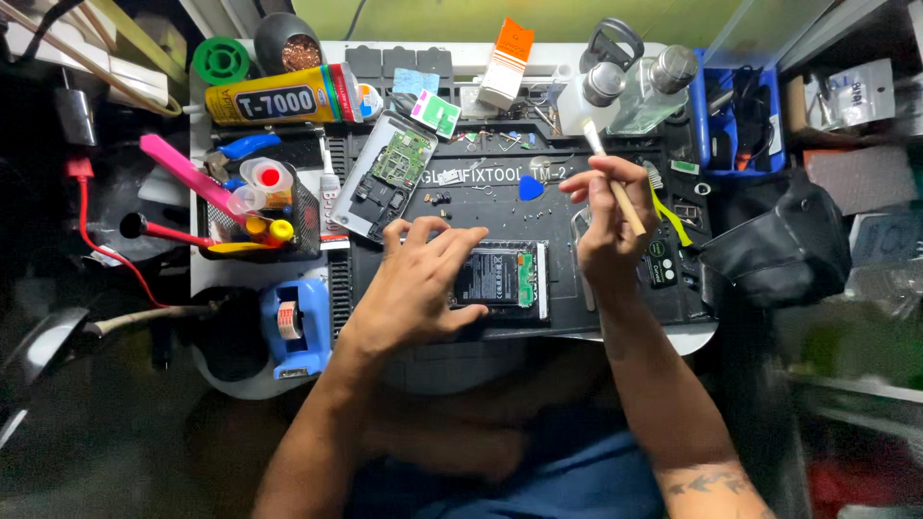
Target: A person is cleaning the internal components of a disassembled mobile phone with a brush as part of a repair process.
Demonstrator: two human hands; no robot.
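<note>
Across the upper left of the frame: a yellow glue tube [281, 97], a green solder spool [221, 61], and a black mesh cup [306, 223] stuffed with a pink tool and small bottles. Blue tape dispenser [291, 327] sits lower left. Second opened phone with a green circuit board [386, 176] lies tilted at upper centre of the black rubber work mat [481, 187]; blue triangular pick [530, 188] just right of it. Clear bottles with metal caps [635, 86] stand at upper right (nothing blocks the hands).

Opened smartphone with its black battery exposed [505, 277] lies flat at frame centre, on the mat.

Left hand [423, 284]: fingers spread, palm down, pressing on the phone's left end and covering it.

Right hand [606, 226]: fingers pinched closed around a slim wooden-handled brush [613, 179], bristles pointing to the upper left, held above and right of the phone, apart from it.
</note>
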